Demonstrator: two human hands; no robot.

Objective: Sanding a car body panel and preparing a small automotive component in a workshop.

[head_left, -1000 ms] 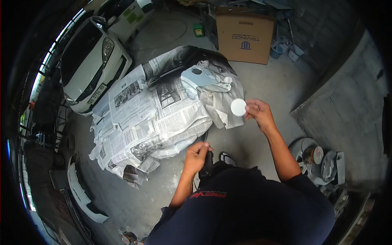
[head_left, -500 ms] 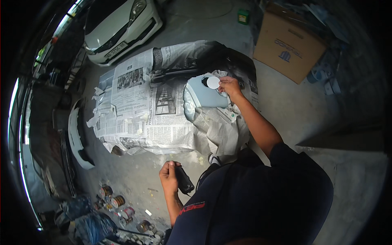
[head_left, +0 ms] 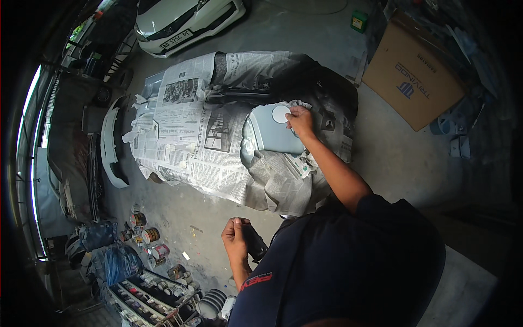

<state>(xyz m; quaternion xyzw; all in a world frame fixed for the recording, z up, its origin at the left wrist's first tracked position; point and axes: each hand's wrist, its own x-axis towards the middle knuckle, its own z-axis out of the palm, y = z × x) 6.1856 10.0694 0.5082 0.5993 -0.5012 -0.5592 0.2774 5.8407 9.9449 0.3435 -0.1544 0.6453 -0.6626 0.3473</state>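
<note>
My right hand (head_left: 300,122) pinches the edge of a thin white round disc (head_left: 281,113). The disc lies on or just above a smooth grey-blue panel (head_left: 275,136); whether it touches, I cannot tell. Torn newspaper sheets (head_left: 185,136) surround the panel and cover the large bulky form it belongs to, with a blackened stretch at the far side. Lower down, near my body, my left hand (head_left: 235,242) is closed around a dark oblong thing (head_left: 253,240), whose kind I cannot make out.
A white car (head_left: 185,27) stands at the far left, and a white bumper (head_left: 111,144) rests on the floor nearer. Paint cans (head_left: 150,235) and a blue plastic bag (head_left: 120,264) are at lower left. At right are a cardboard box (head_left: 414,73) and a green container (head_left: 359,22).
The white disc has moved over the dark round patch on the panel, which no longer shows. My left hand keeps hold of the dark oblong thing. The view has shifted.
</note>
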